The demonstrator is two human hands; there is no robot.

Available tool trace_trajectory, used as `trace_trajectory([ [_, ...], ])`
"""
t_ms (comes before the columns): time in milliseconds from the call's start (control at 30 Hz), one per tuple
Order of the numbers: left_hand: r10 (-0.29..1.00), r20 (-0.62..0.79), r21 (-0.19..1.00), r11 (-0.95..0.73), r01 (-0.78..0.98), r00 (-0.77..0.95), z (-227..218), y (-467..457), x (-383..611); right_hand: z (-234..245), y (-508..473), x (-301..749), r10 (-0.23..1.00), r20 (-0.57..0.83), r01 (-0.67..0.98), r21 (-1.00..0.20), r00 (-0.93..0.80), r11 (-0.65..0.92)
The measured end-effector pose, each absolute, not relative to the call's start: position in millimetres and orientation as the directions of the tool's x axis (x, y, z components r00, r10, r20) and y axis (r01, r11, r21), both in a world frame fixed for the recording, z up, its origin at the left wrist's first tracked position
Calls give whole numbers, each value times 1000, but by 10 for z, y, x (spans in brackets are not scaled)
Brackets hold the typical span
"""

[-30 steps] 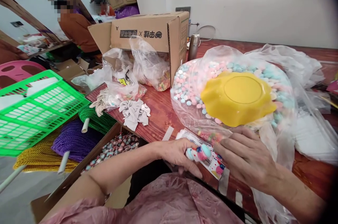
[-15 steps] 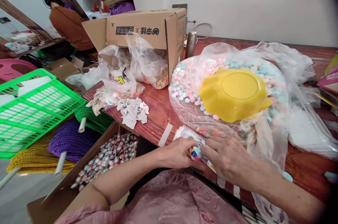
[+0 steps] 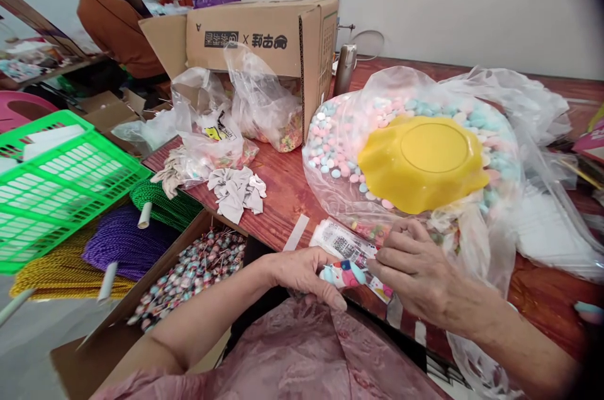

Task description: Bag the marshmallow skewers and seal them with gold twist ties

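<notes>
My left hand (image 3: 306,274) holds a small, brightly printed wrapped sweet (image 3: 343,274) in white, blue, pink and red; its exact kind is hard to tell. To its right, my right hand (image 3: 419,271) has its fingers curled together, and whatever they hold is hidden. Behind and between both hands lies a stack of printed clear packets (image 3: 346,241) on the table edge. Just beyond them spreads a large clear bag of pastel tablet sweets (image 3: 330,158), with a yellow wavy-edged bowl (image 3: 425,164) upside down on top.
An open carton (image 3: 264,35) shelters clear bags of small sweets (image 3: 287,133). Grey cloth scraps (image 3: 236,189) lie at the table's left edge. Below stand a box of lollipops (image 3: 189,277) and a green basket (image 3: 66,180). A metal flask (image 3: 346,66) stands behind; a co-worker (image 3: 117,32) sits far left.
The sweet in my left hand has turned from end-on to sideways, showing more of its print. My right hand has drawn away to the right and its fingers have curled. The view has shifted slightly.
</notes>
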State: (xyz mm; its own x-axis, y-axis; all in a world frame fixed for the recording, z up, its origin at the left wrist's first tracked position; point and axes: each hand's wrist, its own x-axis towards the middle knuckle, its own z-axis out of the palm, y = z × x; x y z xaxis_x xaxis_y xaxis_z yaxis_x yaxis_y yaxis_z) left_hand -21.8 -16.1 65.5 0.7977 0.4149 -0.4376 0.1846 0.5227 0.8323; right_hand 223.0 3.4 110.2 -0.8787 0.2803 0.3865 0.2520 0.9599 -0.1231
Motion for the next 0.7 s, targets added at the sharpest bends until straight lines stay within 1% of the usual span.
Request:
trace_trajectory([
  [67,384,-449,829,515,217,806,650,-169,-210,1073,11,2183,278,359,238,-152,-891,959],
  [167,373,-451,841,482,246,811,632,-187,-167,1038,-3,2092,242,355,203,-143,-903,969],
  [267,416,-428,863,453,225,802,627,-203,-117,1043,18,2027,214,400,192,-96,-891,977],
  [400,521,-371,895,422,145,769,661,-212,-87,1121,89,2049,218,475,260,23,-853,965],
  [500,514,-373,890,433,142,772,674,-221,-90,1151,120,2100,185,572,271,67,-799,960],
  [533,494,-378,886,437,152,783,671,-226,-89,1143,114,2107,162,591,250,68,-790,966],
  [600,468,-387,881,442,169,795,657,-240,-78,1106,78,2094,138,573,205,54,-808,977],
  [700,476,-384,875,461,147,791,628,-262,-39,1044,-1,2040,102,536,130,14,-838,991],
])
